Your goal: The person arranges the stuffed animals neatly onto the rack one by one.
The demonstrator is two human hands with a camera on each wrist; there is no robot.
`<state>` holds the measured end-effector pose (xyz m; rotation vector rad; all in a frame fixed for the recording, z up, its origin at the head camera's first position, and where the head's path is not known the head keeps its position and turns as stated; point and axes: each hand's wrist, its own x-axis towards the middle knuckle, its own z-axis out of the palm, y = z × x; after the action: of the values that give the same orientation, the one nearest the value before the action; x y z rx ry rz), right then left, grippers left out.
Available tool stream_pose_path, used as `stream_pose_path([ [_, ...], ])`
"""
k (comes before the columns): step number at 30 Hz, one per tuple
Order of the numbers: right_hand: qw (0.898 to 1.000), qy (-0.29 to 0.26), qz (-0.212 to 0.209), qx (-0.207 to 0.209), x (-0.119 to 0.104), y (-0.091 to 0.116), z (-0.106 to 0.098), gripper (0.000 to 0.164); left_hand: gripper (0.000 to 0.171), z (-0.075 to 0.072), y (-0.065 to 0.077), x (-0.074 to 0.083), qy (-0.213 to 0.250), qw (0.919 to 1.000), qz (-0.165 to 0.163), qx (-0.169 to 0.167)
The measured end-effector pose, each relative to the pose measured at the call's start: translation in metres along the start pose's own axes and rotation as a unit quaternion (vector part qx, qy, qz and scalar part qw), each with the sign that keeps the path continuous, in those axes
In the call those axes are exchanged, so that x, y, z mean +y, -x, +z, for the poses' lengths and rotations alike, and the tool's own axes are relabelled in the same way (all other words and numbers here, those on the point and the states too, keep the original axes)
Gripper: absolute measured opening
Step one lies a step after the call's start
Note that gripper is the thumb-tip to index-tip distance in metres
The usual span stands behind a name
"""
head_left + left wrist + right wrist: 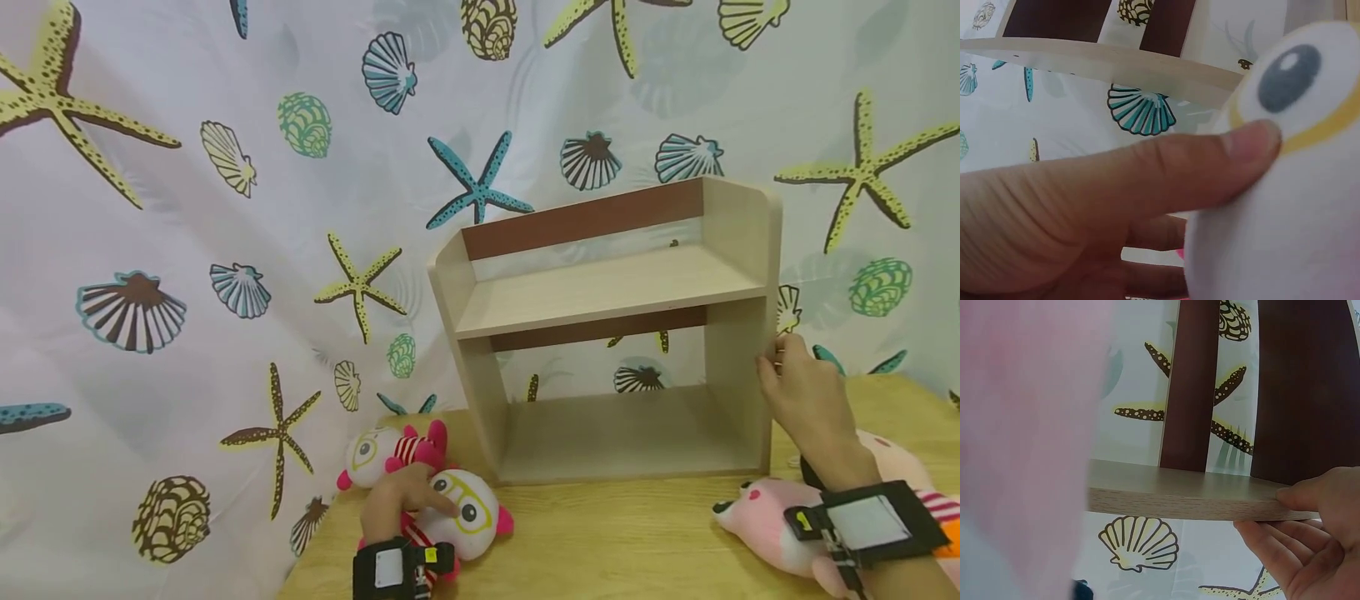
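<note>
Shell-print curtain (300, 204) behind table (600, 533). Shelf (738, 229), right of centre: right hand (808, 400) pinches its side edge, presumably for steadiness. Nearer doll (480, 521), lower centre: left hand (411, 490) grips its head, thumb in front, likely for security.

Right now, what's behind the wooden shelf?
Behind the wooden shelf hangs a whitish cloth with starfish and shells; bits show through the gaps. The shelf's boards and brown strips cover the rest, so I can't tell what's hidden there.
</note>
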<state>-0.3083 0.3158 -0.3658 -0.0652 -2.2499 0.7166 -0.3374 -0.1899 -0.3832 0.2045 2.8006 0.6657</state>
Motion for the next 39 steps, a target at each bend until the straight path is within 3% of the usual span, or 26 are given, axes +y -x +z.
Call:
stream_pose_path([
  [6,1.000,0.002,-0.003,0.012,0.001,0.000,-0.001,0.030,0.040,-0.004,0.003,0.007,0.021,0.9993,0.026,-0.017],
  [10,1.000,0.003,0.002,0.007,0.000,-0.001,-0.003,0.030,0.038,-0.003,0.003,0.010,0.037,0.9984,0.030,-0.029],
  [16,1.000,0.001,0.016,-0.016,0.000,0.000,-0.002,0.033,0.044,-0.001,0.002,0.011,0.031,0.9983,0.038,-0.031],
  [26,1.000,-0.002,0.020,-0.015,0.000,0.000,-0.001,0.033,0.067,-0.004,-0.001,0.023,0.017,0.9940,0.108,0.000],
  [32,1.000,-0.006,0.022,-0.015,-0.003,0.000,0.000,0.032,0.061,-0.003,-0.004,0.032,0.064,0.9862,0.151,0.021],
  [39,1.000,-0.009,0.014,-0.003,-0.003,0.000,0.000,0.030,0.063,0.003,-0.010,0.040,0.152,0.9664,0.199,0.058],
])
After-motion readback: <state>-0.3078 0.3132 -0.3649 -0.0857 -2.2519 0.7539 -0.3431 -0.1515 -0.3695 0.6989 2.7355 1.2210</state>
